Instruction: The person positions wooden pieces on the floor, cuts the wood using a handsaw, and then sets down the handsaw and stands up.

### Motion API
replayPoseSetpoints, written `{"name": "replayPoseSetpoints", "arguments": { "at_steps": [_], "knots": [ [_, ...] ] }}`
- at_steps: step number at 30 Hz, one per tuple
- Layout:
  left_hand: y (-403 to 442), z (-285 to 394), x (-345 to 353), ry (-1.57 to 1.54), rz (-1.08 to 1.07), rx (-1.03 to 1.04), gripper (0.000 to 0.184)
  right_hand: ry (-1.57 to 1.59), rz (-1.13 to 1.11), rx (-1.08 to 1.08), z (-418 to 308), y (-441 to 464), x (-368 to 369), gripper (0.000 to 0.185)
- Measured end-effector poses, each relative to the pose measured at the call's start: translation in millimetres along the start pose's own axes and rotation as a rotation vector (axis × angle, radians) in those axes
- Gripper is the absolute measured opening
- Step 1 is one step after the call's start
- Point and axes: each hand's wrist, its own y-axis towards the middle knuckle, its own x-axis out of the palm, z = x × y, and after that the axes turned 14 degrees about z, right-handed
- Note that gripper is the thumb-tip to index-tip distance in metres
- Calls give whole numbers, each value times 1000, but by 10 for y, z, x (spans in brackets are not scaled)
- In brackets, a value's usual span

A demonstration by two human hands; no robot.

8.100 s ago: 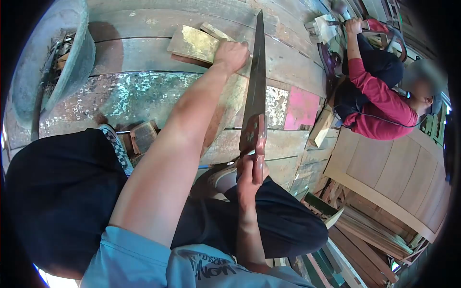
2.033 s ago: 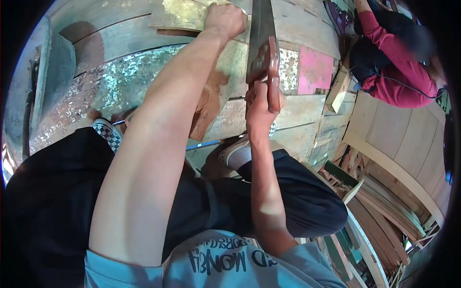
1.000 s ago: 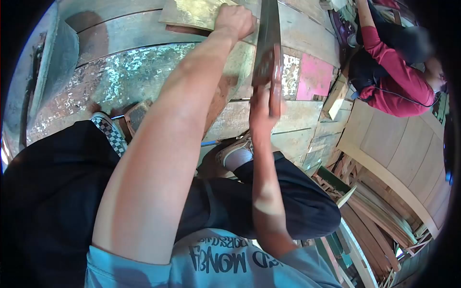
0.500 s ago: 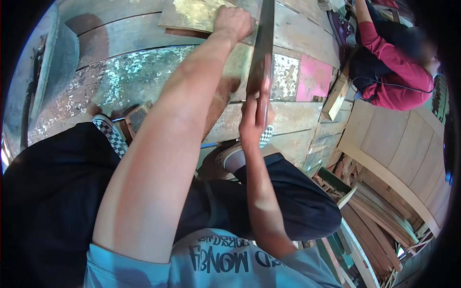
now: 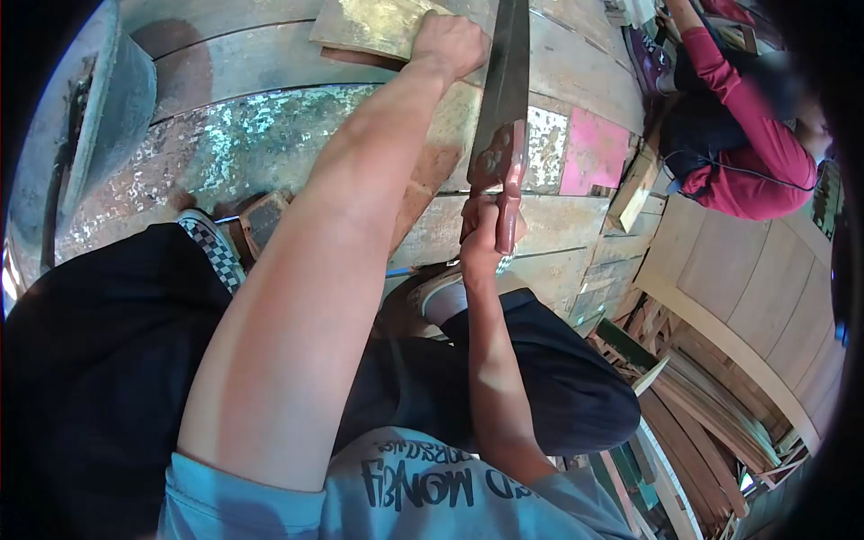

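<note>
One handsaw [image 5: 504, 101] extends forward from the right grip [image 5: 481, 227].

The head view looks from the person's head, forward and steeply down past the long grey metal handsaw [image 5: 502, 115] with a red-brown handle, onto worn grey-brown wooden planks [image 5: 576, 72]. Its wide, black-rimmed field has the printed blue-grey cloth T-shirt [image 5: 405, 508] very near, below the handsaw, and a crimson-sleeved co-worker [image 5: 751, 153] farther off, right of the handsaw.
</note>
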Motion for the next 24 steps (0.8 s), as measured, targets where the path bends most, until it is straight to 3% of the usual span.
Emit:
{"name": "replayPoseSetpoints", "arguments": {
  "at_steps": [2,5,10,12,13,14,15,17,18,21,24],
  "knots": [
    [-95,51,-109,29,0,43,31,15,-28,-53,10,33,-8,44],
    [-39,63,-42,67,91,-22,29,-64,-31,-151,152,481,226,11],
    [-37,46,-17,15,120,-70,28,-60,8,-99,37,487,255,10],
    [-40,30,-1,-75,103,-47,36,-122,7,-170,43,212,42,24],
    [-29,16,4,-74,107,-55,36,-170,4,-225,74,71,-62,39],
    [-36,13,17,-61,122,-21,37,-169,-49,-140,166,-3,-128,59],
    [-51,17,32,-46,133,18,38,-169,-52,-136,160,6,-69,59],
    [-33,16,34,-9,120,7,35,53,78,-47,92,122,178,37],
    [-26,28,26,24,109,-9,32,109,84,24,6,252,292,8],
    [-26,67,-8,30,94,-65,29,58,50,102,-9,539,402,21],
    [29,40,60,31,94,-78,29,4,20,-14,121,362,180,15]
  ]
}}
